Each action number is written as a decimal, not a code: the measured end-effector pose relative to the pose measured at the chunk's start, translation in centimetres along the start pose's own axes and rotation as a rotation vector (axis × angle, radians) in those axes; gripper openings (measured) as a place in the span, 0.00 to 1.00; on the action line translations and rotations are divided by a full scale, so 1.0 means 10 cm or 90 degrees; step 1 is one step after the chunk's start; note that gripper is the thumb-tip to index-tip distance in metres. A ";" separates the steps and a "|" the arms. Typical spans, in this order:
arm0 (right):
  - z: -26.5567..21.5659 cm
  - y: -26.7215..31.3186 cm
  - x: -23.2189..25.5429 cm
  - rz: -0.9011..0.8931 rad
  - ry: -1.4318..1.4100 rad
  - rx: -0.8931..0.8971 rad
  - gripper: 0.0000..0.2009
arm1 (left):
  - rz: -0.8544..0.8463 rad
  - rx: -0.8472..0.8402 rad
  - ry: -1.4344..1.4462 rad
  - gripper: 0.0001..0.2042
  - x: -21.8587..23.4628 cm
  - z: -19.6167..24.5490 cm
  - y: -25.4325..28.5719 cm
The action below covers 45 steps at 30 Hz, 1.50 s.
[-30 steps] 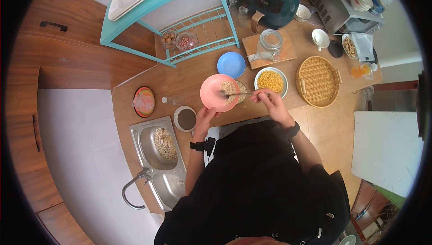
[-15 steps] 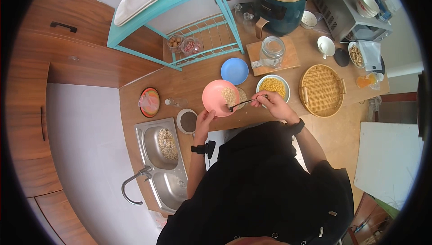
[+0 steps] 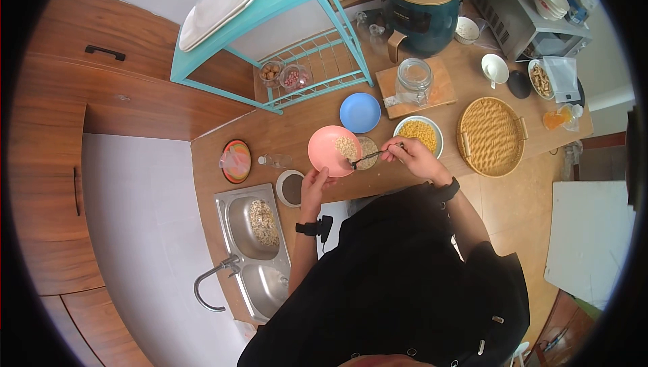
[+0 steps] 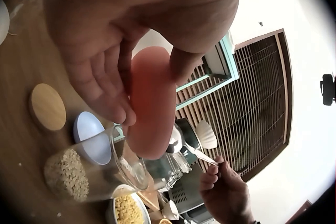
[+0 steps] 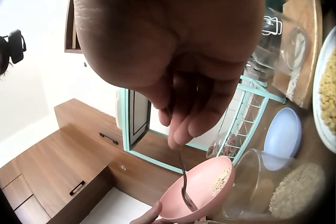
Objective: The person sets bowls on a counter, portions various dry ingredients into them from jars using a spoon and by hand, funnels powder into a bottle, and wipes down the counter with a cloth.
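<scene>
The left hand [image 3: 314, 190] grips the rim of a pink bowl [image 3: 324, 144], thumb on one side and fingers on the other in the left wrist view. Oats lie in one side of that bowl. Pinched in the right hand [image 3: 417, 159] is a metal spoon [image 5: 184, 184], its head down inside the pink bowl. Just beside and below the bowl stands a clear glass jar [image 4: 100, 163] with oats [image 4: 67, 174] in it. A blue plate [image 3: 360, 113] and a bowl of yellow kernels [image 3: 419, 132] are close behind the hands.
Farther back are a lidded glass jar [image 3: 414, 77] on a wooden board [image 3: 442, 83] and a teal rack [image 3: 324, 90]. A wicker tray [image 3: 491, 136] lies at the right. A bowl of dark grains [image 3: 291, 189] and the sink [image 3: 246, 249] are at the left.
The spoon's head has shifted within the pink bowl, from the oats toward the near edge. Both hands keep their holds. The head view has shifted slightly.
</scene>
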State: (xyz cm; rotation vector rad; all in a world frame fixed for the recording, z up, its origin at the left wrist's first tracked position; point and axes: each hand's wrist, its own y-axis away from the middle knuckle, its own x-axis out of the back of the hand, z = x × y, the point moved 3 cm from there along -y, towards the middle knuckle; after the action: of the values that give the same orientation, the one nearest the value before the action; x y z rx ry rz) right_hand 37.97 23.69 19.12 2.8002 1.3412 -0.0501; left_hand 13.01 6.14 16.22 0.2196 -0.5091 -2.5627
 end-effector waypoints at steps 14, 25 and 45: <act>-0.12 0.14 0.08 0.069 0.137 0.016 0.11 | -0.022 -0.049 -0.142 0.17 -0.01 0.10 0.01; -0.27 0.19 -0.02 0.158 0.209 0.057 0.09 | -0.027 -0.092 -0.372 0.14 -0.19 0.30 0.07; -0.23 0.05 -0.09 0.227 0.154 0.051 0.12 | 0.010 -0.159 -0.500 0.20 -0.53 0.69 0.17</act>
State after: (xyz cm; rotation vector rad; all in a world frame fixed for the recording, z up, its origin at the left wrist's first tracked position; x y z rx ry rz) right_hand 37.88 22.78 21.50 3.1495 0.8655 0.2574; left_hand 16.60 9.70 23.46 -0.9008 -0.4410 -2.5912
